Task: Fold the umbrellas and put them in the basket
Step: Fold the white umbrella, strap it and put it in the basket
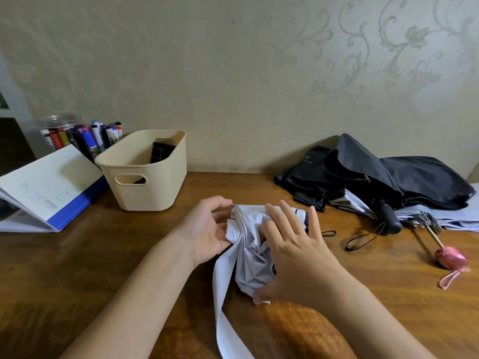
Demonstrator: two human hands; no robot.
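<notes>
Step in hand: gathering and flattening the canopy of the pale grey-white fabric folding umbrella (248, 255) so that it can be rolled tight.
Umbrella position: it lies on the brown wooden table (103, 268) directly in front of the person, near the cream plastic basket with cut-out handle (145, 193) and to its right; it is not in the basket yet.
Left hand (207, 229): thumb and curled fingers grip the umbrella at the end where the metal rib tips (237, 211) bunch together.
Right hand (293, 255): fingers straight and splayed, pressing flat on the creased fabric; the thumb reaches the lower fabric edge (whether it pinches there cannot be told).
Technique: keep the rib end anchored with the left hand, smooth each pleat in one direction, and lay the pleats over one another before rolling.
Loose part: a long white fabric flap (223, 320) trails toward the near table edge; it probably needs drawing in first, or the roll will be bulky.
Basket contents: one dark folded item (159, 151) leans against the far wall; room remains beside it.
Remaining work: a heap of black fabric umbrellas (375, 174) and a glossy pink umbrella handle (449, 257) lie to the right, apparently not yet folded.
</notes>
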